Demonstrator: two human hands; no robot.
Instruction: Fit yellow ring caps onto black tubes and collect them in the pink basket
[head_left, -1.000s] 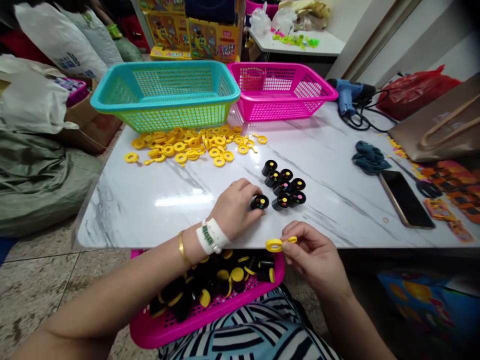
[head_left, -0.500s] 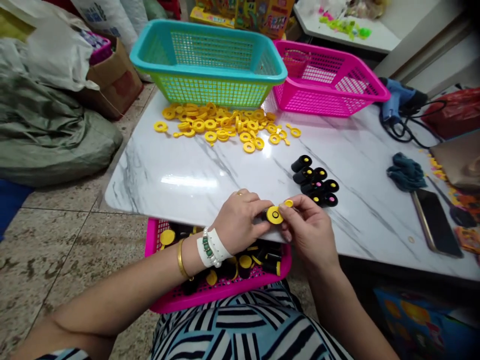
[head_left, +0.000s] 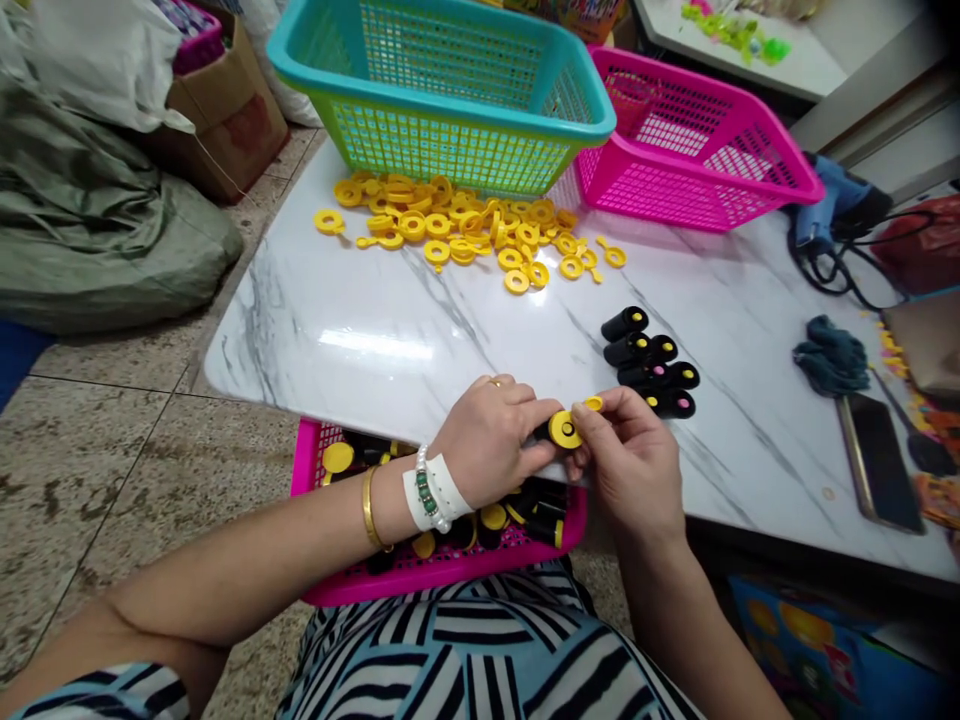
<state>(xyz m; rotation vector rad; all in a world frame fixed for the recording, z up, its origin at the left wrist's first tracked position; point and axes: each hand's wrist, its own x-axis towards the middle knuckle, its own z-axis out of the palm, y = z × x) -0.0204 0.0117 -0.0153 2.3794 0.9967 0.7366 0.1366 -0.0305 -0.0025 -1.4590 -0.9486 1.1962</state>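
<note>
Over the table's front edge, my left hand (head_left: 495,435) is closed around a black cylinder (head_left: 541,431), mostly hidden by the fingers. A yellow ring cap (head_left: 564,430) with a small round tab sits at the end of that cylinder, and my right hand (head_left: 634,450) pinches its edge and strap between thumb and fingers. Just beyond my right hand, several black cylinders (head_left: 626,350) lie grouped on the marble-patterned table (head_left: 360,370), with yellow or pink tips. Farther back is a loose pile of yellow ring caps (head_left: 465,225).
Below my hands, a pink basket (head_left: 442,577) holds black cylinders with yellow caps. A turquoise-green basket (head_left: 450,120) and another pink basket (head_left: 697,180) stand at the back. On the right are a blue heat-gun-like tool (head_left: 840,205), a dark cloth (head_left: 831,355) and a phone (head_left: 879,465).
The view has shifted, so the table things sit farther right and the baskets higher. My hands keep hold of the black cylinder and yellow ring cap; the cap is turned slightly.
</note>
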